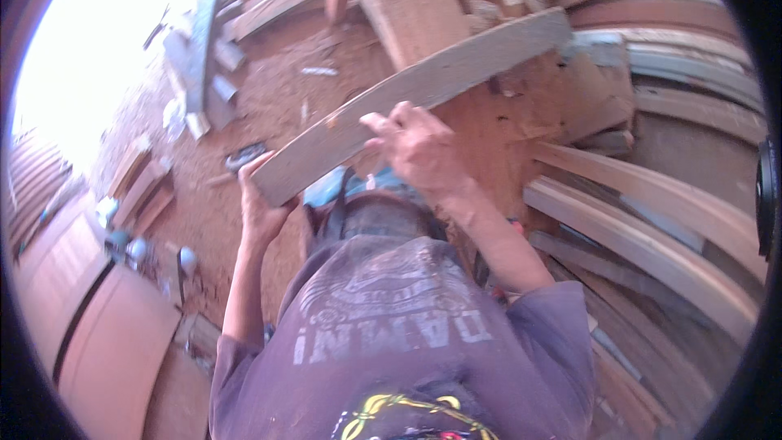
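Left hand (265,205) grips the near end of a grey-brown board (436,81) slanting away rightward, right hand (419,153) part-curled over its lower long edge, hold unclear, reddish floor (273,110) spreading leftward, long planks (643,240) crowding the right.

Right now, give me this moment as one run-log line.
left hand: gripping left end of wooden plank | right hand: over plank, contact unclear | lumber: lying at right
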`<state>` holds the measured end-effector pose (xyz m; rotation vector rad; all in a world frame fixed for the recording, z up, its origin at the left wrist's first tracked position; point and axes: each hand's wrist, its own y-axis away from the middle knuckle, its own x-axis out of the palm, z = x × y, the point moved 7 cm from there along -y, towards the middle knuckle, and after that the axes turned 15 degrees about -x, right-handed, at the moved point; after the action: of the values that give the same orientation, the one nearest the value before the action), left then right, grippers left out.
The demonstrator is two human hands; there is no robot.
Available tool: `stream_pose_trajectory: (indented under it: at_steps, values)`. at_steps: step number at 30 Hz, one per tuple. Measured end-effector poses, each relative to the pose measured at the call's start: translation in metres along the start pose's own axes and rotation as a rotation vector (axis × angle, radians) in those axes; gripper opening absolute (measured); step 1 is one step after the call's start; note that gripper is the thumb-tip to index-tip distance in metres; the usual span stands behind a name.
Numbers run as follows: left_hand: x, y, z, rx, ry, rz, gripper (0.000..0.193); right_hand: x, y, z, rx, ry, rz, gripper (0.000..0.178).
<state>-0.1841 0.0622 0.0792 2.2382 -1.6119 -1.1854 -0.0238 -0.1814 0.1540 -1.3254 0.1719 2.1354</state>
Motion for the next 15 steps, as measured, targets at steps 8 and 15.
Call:
stream_pose_trajectory:
  at_steps: [8, 15]
  values:
    - [-0.004, -0.014, 0.007, -0.045, 0.049, 0.04, 0.091, -0.005, 0.003, -0.009, 0.171, -0.165, -0.063, 0.028]
    - [0.017, -0.033, -0.013, 0.108, -0.084, -0.014, 0.09, -0.064, 0.149, -0.004, 0.57, -0.253, -0.701, 0.016]
